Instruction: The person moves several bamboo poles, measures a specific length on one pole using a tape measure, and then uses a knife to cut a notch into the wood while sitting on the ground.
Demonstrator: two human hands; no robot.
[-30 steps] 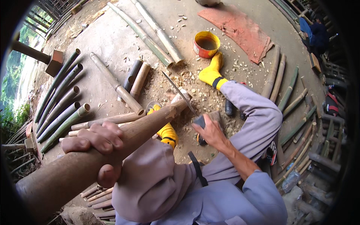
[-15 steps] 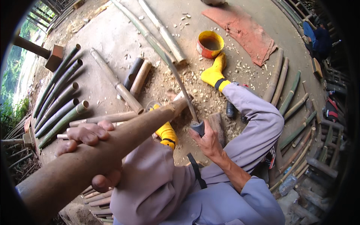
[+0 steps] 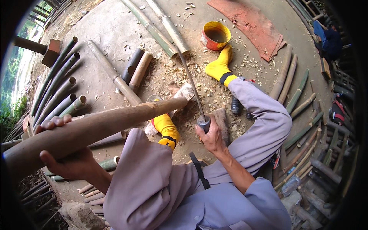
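Note:
My left hand (image 3: 78, 165) is wrapped round a thick brown bamboo pole (image 3: 111, 124), with the thumb below and fingertips over the top. The pole slants from the left edge toward the middle, above my left leg. Held upright in my right hand (image 3: 213, 137) is a long-bladed knife (image 3: 194, 86), gripped by its dark handle. Its narrow blade, seen nearly edge-on, stands just right of the pole's far end, with a small gap in the picture. Behind that end lies a pale wood block (image 3: 185, 92) among chips.
Cut bamboo lengths (image 3: 63, 92) fan out at the left, and more poles (image 3: 281, 73) lie at the right. A yellow-and-red bucket (image 3: 215, 36) stands beyond my yellow-covered right foot (image 3: 220, 68). A red mat (image 3: 251, 28) lies farther back. Wood chips litter the ground.
The bamboo pole has swung to a flatter slant, its near end rising in the picture. Its far end has come away from the blade. My left hand has moved left and down with it.

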